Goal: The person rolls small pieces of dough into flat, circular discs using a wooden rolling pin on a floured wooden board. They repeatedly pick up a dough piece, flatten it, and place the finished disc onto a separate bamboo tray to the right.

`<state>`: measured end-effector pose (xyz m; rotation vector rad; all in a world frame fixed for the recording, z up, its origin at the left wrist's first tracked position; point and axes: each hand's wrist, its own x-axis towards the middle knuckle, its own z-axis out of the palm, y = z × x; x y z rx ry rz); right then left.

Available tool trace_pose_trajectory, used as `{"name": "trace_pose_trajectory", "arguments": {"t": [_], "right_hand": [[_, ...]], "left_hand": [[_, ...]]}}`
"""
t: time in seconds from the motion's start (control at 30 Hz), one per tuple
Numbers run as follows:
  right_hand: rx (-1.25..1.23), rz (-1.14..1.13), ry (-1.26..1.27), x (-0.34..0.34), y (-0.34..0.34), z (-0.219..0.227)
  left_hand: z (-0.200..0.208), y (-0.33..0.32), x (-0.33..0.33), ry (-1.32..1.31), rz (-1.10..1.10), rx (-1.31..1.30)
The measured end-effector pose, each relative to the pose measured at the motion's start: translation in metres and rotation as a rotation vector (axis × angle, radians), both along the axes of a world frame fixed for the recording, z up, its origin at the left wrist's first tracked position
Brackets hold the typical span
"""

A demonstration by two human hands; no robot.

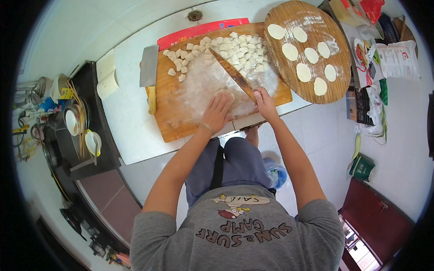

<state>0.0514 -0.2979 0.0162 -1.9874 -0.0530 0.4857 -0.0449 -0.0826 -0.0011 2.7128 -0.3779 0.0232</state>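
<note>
On the floured wooden cutting board (pixel 169 128), my left hand (pixel 217 113) lies with its fingers stretched out over a thin dough round (pixel 230 96), whose edge shows at the fingertips. My right hand (pixel 265 103) grips the near end of a brown wooden rolling pin (pixel 233 73). The pin slants toward the far left, its far end close to the dough pieces. Many small floured dough pieces (pixel 246 49) cover the far side of the board. Several flat dough wrappers (pixel 311 55) are spread on a round wooden board (pixel 282 16) at the far right.
A cleaver (pixel 148 67) with a yellow handle rests at the cutting board's left edge. Behind the board lies a red packet (pixel 203 31). Bowls and chopsticks (pixel 82 122) stand on the dark counter at left. Packages (pixel 398 58) crowd the right side.
</note>
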Motion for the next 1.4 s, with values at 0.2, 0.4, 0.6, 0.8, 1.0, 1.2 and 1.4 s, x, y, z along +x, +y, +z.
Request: {"name": "trace_pose_trajectory", "arguments": {"t": [0.2, 0.4, 0.6, 0.8, 1.0, 1.2, 1.4], "right_hand": [[0.019, -0.111, -0.143, -0.015, -0.011, 0.015], [0.094, -0.195, -0.108, -0.033, -0.019, 0.026], [0.162, -0.241, -0.068, -0.045, -0.029, 0.048], [0.144, -0.262, -0.191, -0.047, -0.049, 0.056], [0.392, -0.497, -0.066, -0.044, -0.078, 0.059], [0.413, -0.677, -0.034, -0.023, -0.119, 0.1], [0.424, -0.738, -0.118, 0.002, -0.163, 0.089]], "left_hand": [[-0.013, 0.004, 0.033, 0.031, 0.254, -0.121], [-0.038, 0.008, 0.06, 0.12, 0.491, -0.065], [-0.021, 0.021, 0.076, 0.518, 0.53, -0.148], [0.006, 0.005, 0.071, 0.262, 0.297, -0.328], [0.071, -0.046, 0.111, 0.309, 0.151, -0.547], [0.117, -0.137, 0.215, 0.482, 0.173, -0.915], [0.109, -0.208, 0.345, 0.518, 0.24, -1.157]]}}
